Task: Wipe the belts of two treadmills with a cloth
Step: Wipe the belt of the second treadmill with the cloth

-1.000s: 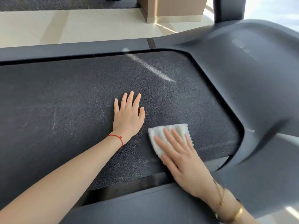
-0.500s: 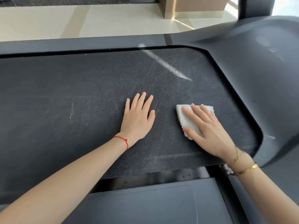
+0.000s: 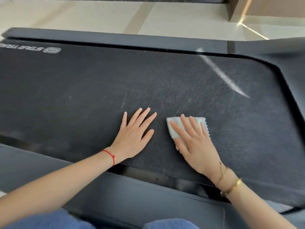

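The belt (image 3: 82,90) runs lengthwise left to right. The right hand (image 3: 194,142) presses the cloth (image 3: 175,128) flat with straight fingers; the left hand (image 3: 133,138) lies flat, released, just beside it.

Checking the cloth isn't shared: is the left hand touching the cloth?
Apart. The head view shows bare belt between the left hand and the cloth.

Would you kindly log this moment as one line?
left hand flat on dark textured treadmill belt | right hand presses white fluffy cloth
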{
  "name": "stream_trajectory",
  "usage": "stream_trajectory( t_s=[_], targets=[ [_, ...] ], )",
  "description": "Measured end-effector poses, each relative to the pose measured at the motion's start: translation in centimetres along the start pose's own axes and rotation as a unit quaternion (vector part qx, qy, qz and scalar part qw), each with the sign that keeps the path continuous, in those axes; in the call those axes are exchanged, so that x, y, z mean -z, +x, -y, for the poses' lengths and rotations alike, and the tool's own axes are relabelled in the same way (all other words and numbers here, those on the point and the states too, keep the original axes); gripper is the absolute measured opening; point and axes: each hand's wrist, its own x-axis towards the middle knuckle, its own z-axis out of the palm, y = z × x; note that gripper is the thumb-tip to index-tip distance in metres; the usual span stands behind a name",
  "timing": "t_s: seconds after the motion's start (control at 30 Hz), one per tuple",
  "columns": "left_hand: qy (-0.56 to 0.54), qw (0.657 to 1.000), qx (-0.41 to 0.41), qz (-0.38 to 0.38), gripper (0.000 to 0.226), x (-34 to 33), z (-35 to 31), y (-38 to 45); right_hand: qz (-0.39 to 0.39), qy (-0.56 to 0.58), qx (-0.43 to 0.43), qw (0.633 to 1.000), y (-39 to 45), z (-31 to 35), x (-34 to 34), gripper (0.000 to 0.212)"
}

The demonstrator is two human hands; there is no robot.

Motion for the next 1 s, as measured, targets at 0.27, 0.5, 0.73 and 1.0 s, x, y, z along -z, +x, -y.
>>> stream_trajectory(
  t_s=[0.27, 0.5, 0.73, 1.0],
  targets=[
    [0.005, 0.999, 0.032, -0.002, 0.058, 1.3, 8.2, 0.0, -0.048, 0.010, -0.109, 0.993, 12.6, 1.7, -0.4, 0.050],
    [-0.002, 0.999, 0.048, -0.019, 0.059, 1.5, 14.1, 0.7, -0.027, -0.017, 0.017, 0.999, 14.5, 13.0, -4.2, 0.053],
    [-0.011, 0.999, 0.029, -0.013, 0.059, 2.8, 21.3, 1.3, -0.081, -0.028, -0.109, 0.990, 16.7, 8.0, -2.6, 0.050],
    [-0.009, 1.000, 0.022, -0.012, 0.062, 3.8, 25.9, 0.3, -0.060, -0.013, -0.139, 0.988, 16.1, 14.9, -4.4, 0.050]
  ],
)
